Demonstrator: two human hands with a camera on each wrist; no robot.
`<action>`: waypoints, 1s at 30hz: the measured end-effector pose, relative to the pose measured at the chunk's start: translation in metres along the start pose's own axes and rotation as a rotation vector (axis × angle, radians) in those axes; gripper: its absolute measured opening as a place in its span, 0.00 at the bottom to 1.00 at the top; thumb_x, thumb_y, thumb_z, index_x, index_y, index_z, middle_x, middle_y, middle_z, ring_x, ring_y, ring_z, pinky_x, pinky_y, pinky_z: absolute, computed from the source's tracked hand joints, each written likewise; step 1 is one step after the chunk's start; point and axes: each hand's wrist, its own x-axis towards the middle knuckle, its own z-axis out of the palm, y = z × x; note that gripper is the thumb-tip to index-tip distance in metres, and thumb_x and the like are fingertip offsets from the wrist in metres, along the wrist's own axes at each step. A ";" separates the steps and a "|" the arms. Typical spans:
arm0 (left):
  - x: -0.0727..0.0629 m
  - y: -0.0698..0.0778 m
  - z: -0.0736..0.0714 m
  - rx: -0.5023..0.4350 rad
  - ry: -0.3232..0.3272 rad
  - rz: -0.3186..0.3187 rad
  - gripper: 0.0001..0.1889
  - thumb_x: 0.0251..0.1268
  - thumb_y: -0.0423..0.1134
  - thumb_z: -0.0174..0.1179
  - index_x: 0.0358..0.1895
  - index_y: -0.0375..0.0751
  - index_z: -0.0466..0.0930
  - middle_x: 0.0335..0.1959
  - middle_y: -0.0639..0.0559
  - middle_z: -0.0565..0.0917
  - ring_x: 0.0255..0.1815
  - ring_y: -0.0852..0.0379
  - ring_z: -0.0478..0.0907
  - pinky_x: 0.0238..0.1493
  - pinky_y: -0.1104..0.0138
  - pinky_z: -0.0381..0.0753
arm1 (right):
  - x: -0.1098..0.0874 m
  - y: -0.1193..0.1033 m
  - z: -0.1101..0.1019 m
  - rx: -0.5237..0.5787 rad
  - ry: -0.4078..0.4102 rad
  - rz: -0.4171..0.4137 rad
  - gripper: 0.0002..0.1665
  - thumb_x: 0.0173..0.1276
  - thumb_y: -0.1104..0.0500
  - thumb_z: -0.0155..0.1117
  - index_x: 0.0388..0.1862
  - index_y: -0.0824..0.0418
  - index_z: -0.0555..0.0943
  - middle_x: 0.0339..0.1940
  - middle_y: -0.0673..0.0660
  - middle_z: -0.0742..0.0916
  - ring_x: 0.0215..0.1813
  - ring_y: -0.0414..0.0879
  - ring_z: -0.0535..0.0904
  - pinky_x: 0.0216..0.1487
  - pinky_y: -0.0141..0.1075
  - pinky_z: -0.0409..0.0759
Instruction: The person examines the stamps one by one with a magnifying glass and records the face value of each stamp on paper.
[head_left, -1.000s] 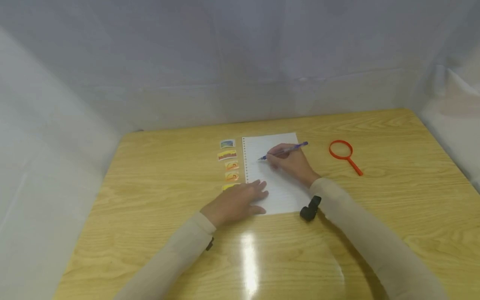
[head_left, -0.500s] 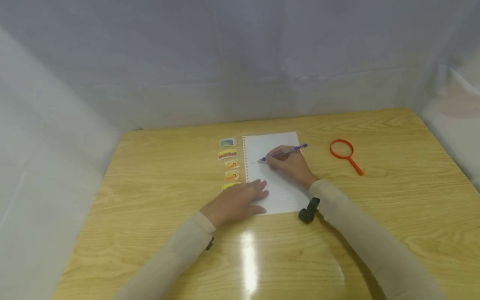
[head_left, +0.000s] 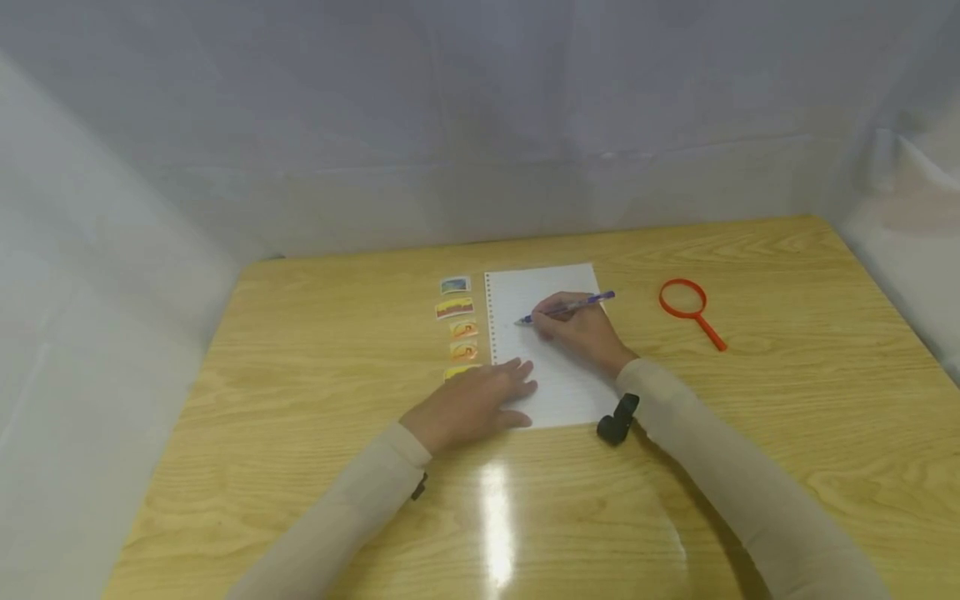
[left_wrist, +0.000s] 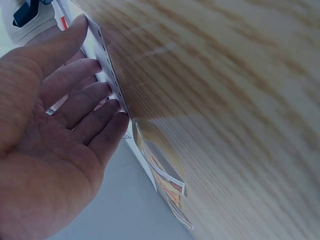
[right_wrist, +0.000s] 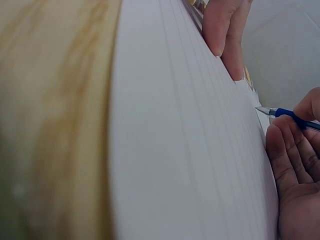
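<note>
A lined sheet of paper (head_left: 558, 400) with punched holes along its left edge lies on the wooden table. My right hand (head_left: 577, 329) rests on it and pinches a blue-purple pen (head_left: 600, 297), whose tip is at the paper's upper left part. In the right wrist view the pen (right_wrist: 285, 113) slants with its metal tip right at the sheet. My left hand (head_left: 476, 404) lies with spread fingers over the sheet's lower left edge; in the left wrist view its fingertips (left_wrist: 102, 65) touch the paper. A column of small colourful stamps (head_left: 454, 308) lies left of the sheet, the lowest partly hidden by my left hand.
A red magnifying glass (head_left: 693, 315) lies on the table (head_left: 300, 358) to the right of the paper. Pale cloth (head_left: 480, 108) hangs behind the table and along both sides. Dark wrist devices (head_left: 618, 419) are strapped over the beige sleeves.
The right hand and pen have shifted very slightly toward me, the pen's rear end tipping lower. The left hand, stamps and magnifying glass stay in place.
</note>
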 end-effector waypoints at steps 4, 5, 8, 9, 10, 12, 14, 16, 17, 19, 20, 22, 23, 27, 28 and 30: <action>-0.001 0.000 0.000 -0.002 -0.001 0.002 0.28 0.74 0.50 0.60 0.70 0.39 0.73 0.76 0.43 0.65 0.77 0.45 0.61 0.76 0.54 0.63 | 0.000 0.000 -0.001 0.004 -0.009 -0.004 0.09 0.68 0.59 0.71 0.41 0.65 0.87 0.31 0.58 0.90 0.36 0.48 0.86 0.49 0.36 0.83; -0.001 0.000 0.000 -0.003 -0.001 0.002 0.28 0.74 0.50 0.60 0.70 0.39 0.73 0.76 0.43 0.65 0.77 0.46 0.61 0.76 0.54 0.63 | 0.000 0.000 -0.001 0.002 -0.011 -0.005 0.09 0.68 0.59 0.71 0.41 0.65 0.87 0.31 0.57 0.90 0.36 0.47 0.86 0.48 0.35 0.84; 0.000 0.000 0.000 -0.004 0.000 0.001 0.28 0.73 0.50 0.61 0.70 0.39 0.74 0.76 0.43 0.65 0.77 0.45 0.61 0.76 0.54 0.63 | 0.000 -0.001 -0.001 0.004 -0.010 -0.011 0.08 0.67 0.60 0.71 0.40 0.65 0.87 0.30 0.56 0.90 0.34 0.46 0.86 0.46 0.35 0.84; 0.000 0.000 0.000 -0.005 0.001 0.000 0.28 0.73 0.50 0.61 0.70 0.39 0.74 0.76 0.43 0.65 0.77 0.46 0.61 0.76 0.54 0.63 | 0.000 -0.001 -0.001 0.010 -0.008 -0.010 0.08 0.67 0.61 0.71 0.40 0.65 0.87 0.30 0.56 0.90 0.35 0.47 0.86 0.47 0.35 0.85; 0.000 0.000 0.000 -0.004 0.001 -0.001 0.28 0.73 0.50 0.61 0.70 0.39 0.74 0.76 0.43 0.65 0.77 0.46 0.61 0.76 0.54 0.63 | -0.001 -0.001 -0.001 0.009 -0.003 -0.009 0.07 0.67 0.61 0.71 0.40 0.65 0.87 0.30 0.56 0.90 0.34 0.47 0.87 0.46 0.35 0.85; 0.000 0.000 0.001 -0.004 0.001 -0.004 0.28 0.73 0.50 0.61 0.70 0.39 0.74 0.76 0.43 0.65 0.77 0.46 0.61 0.76 0.54 0.63 | -0.001 -0.001 -0.001 0.019 0.006 -0.001 0.07 0.67 0.62 0.70 0.40 0.65 0.87 0.30 0.56 0.90 0.35 0.47 0.87 0.47 0.36 0.85; 0.000 0.000 0.000 -0.003 -0.001 -0.003 0.28 0.73 0.50 0.61 0.70 0.39 0.74 0.76 0.43 0.65 0.77 0.46 0.61 0.76 0.54 0.63 | -0.001 0.000 -0.001 0.025 0.010 0.010 0.07 0.67 0.62 0.70 0.40 0.64 0.87 0.31 0.56 0.90 0.36 0.48 0.87 0.48 0.36 0.85; 0.000 0.000 0.000 -0.005 -0.002 -0.001 0.28 0.73 0.50 0.61 0.70 0.39 0.74 0.76 0.43 0.65 0.77 0.46 0.61 0.76 0.54 0.63 | -0.002 0.000 -0.001 0.025 0.009 0.019 0.07 0.67 0.62 0.70 0.41 0.64 0.86 0.31 0.56 0.90 0.36 0.48 0.87 0.48 0.36 0.85; 0.000 0.000 0.000 -0.005 -0.002 0.000 0.28 0.74 0.50 0.61 0.70 0.39 0.74 0.76 0.43 0.65 0.77 0.46 0.61 0.76 0.54 0.63 | -0.002 0.000 -0.001 0.027 0.005 0.019 0.07 0.67 0.62 0.70 0.41 0.64 0.86 0.31 0.56 0.90 0.36 0.48 0.87 0.48 0.36 0.85; 0.000 0.000 0.000 -0.003 -0.002 0.000 0.28 0.74 0.50 0.61 0.70 0.39 0.74 0.76 0.43 0.65 0.77 0.45 0.61 0.76 0.54 0.63 | -0.002 -0.001 -0.001 0.024 -0.002 0.014 0.07 0.67 0.61 0.70 0.41 0.65 0.86 0.31 0.57 0.89 0.36 0.48 0.87 0.48 0.37 0.85; 0.000 0.000 -0.001 -0.004 -0.002 -0.001 0.28 0.74 0.50 0.60 0.70 0.39 0.74 0.76 0.43 0.65 0.77 0.45 0.61 0.76 0.54 0.63 | -0.001 -0.001 -0.002 0.023 -0.005 0.012 0.07 0.67 0.61 0.70 0.41 0.64 0.86 0.31 0.56 0.89 0.37 0.48 0.87 0.49 0.37 0.85; 0.000 0.000 -0.001 -0.007 -0.004 -0.005 0.28 0.74 0.50 0.60 0.70 0.39 0.74 0.76 0.43 0.65 0.77 0.45 0.61 0.76 0.54 0.63 | -0.001 -0.001 -0.002 0.019 -0.010 0.008 0.07 0.67 0.61 0.70 0.41 0.64 0.86 0.31 0.56 0.89 0.37 0.48 0.87 0.49 0.38 0.85; 0.000 0.000 -0.001 -0.007 -0.006 -0.006 0.28 0.74 0.50 0.60 0.70 0.39 0.73 0.76 0.43 0.65 0.77 0.45 0.61 0.76 0.54 0.63 | -0.001 -0.001 -0.002 0.016 -0.012 0.008 0.07 0.67 0.61 0.70 0.41 0.64 0.86 0.30 0.56 0.89 0.37 0.48 0.87 0.50 0.38 0.85; 0.000 0.000 0.000 -0.012 -0.012 -0.010 0.28 0.74 0.50 0.60 0.70 0.38 0.73 0.76 0.43 0.65 0.78 0.46 0.61 0.76 0.54 0.63 | -0.001 -0.001 -0.002 0.013 -0.004 0.023 0.07 0.67 0.61 0.70 0.41 0.64 0.86 0.31 0.56 0.89 0.37 0.48 0.87 0.50 0.39 0.85; 0.000 0.000 0.000 -0.010 -0.012 -0.010 0.28 0.74 0.50 0.60 0.70 0.39 0.73 0.76 0.43 0.65 0.78 0.46 0.61 0.76 0.54 0.63 | -0.001 -0.001 -0.003 0.012 -0.002 0.026 0.07 0.67 0.62 0.69 0.41 0.64 0.86 0.31 0.56 0.90 0.38 0.48 0.87 0.50 0.39 0.85; 0.001 0.000 0.000 -0.007 -0.009 -0.009 0.28 0.73 0.50 0.61 0.70 0.39 0.73 0.76 0.43 0.65 0.77 0.46 0.61 0.76 0.54 0.63 | -0.001 0.000 -0.003 0.009 0.007 0.033 0.07 0.67 0.62 0.70 0.42 0.64 0.86 0.32 0.57 0.90 0.38 0.48 0.86 0.49 0.38 0.85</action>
